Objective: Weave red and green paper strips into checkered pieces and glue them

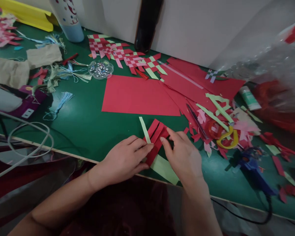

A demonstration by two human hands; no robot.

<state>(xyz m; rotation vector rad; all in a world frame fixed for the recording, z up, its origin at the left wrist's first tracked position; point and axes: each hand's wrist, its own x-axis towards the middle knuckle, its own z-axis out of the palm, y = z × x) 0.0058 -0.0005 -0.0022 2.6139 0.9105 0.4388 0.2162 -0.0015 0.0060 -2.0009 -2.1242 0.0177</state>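
Observation:
My left hand (pixel 126 159) and my right hand (pixel 182 154) meet near the front edge of a green table (pixel 83 124). Both pinch a small bundle of red paper strips (pixel 157 134) crossed by a pale green paper strip (pixel 144 129). A wider pale green strip (pixel 164 168) lies under the bundle, reaching the table's edge. The left fingers press the strips from the left, the right fingertips grip them from the right. A large red paper sheet (pixel 140 95) lies flat just beyond the hands.
Woven red, pink and green paper pieces (pixel 123 54) lie at the back. Scissors (pixel 208 129), paper scraps and a glue stick (pixel 249 98) are to the right, a blue glue gun (pixel 254 167) at front right. A dish of beads (pixel 100 69), tassels and a cable (pixel 29 141) are to the left.

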